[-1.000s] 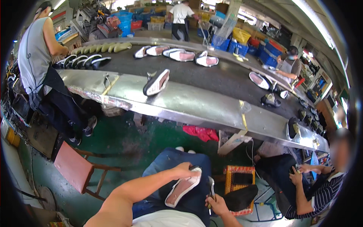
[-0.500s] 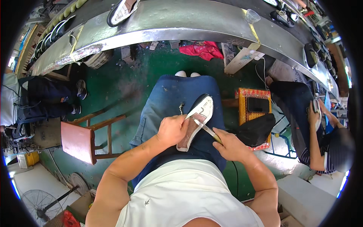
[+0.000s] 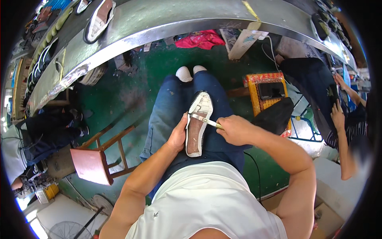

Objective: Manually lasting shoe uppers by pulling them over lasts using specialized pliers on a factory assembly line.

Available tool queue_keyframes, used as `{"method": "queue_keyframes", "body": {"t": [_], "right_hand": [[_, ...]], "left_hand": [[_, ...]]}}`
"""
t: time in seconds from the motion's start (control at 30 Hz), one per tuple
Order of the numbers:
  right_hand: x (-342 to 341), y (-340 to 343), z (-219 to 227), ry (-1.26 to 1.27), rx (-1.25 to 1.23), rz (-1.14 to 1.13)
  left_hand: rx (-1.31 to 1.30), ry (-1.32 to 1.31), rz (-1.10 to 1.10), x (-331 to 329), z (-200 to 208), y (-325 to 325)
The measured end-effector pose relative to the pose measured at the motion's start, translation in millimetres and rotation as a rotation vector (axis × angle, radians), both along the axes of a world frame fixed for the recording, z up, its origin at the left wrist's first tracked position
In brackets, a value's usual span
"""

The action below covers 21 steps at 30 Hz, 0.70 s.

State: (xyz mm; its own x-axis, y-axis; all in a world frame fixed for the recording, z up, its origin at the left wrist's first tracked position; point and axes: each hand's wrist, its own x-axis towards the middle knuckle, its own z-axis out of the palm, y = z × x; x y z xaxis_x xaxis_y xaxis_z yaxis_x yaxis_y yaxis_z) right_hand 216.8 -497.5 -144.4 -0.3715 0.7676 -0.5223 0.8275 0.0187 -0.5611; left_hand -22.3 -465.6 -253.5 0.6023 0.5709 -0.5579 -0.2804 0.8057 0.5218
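A shoe without its outsole lies bottom up across my lap, its toe away from me. White edging is folded around its brown underside, and its toe rim is dark. My left hand grips the shoe's left side, thumb at the edge. My right hand is closed around the yellowish handle of a slim metal tool. The tool's metal end touches the shoe's left edge near the left thumb; its exact kind is unclear.
A metal bench runs across the front, bearing another bottom-up shoe. A reddish-brown stool stands left. Right, an orange seat holds a phone and black cloth. People are at both sides.
The shoe has turned straighter, toe pointing more directly away. The tool's tip has moved left to the shoe's edge. My left hand has lowered along the side; my view has shifted.
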Motion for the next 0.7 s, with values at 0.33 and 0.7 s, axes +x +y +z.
{"method": "queue_keyframes", "body": {"t": [0.33, 0.7], "right_hand": [[-33, -28, -25, 0.241, -0.135, -0.401], [27, -45, -86, 1.261, -1.145, -0.683]], "left_hand": [[0.186, 0.115, 0.075, 5, -10, 7], [0.277, 0.204, 0.057, 21, 1, 10]]}}
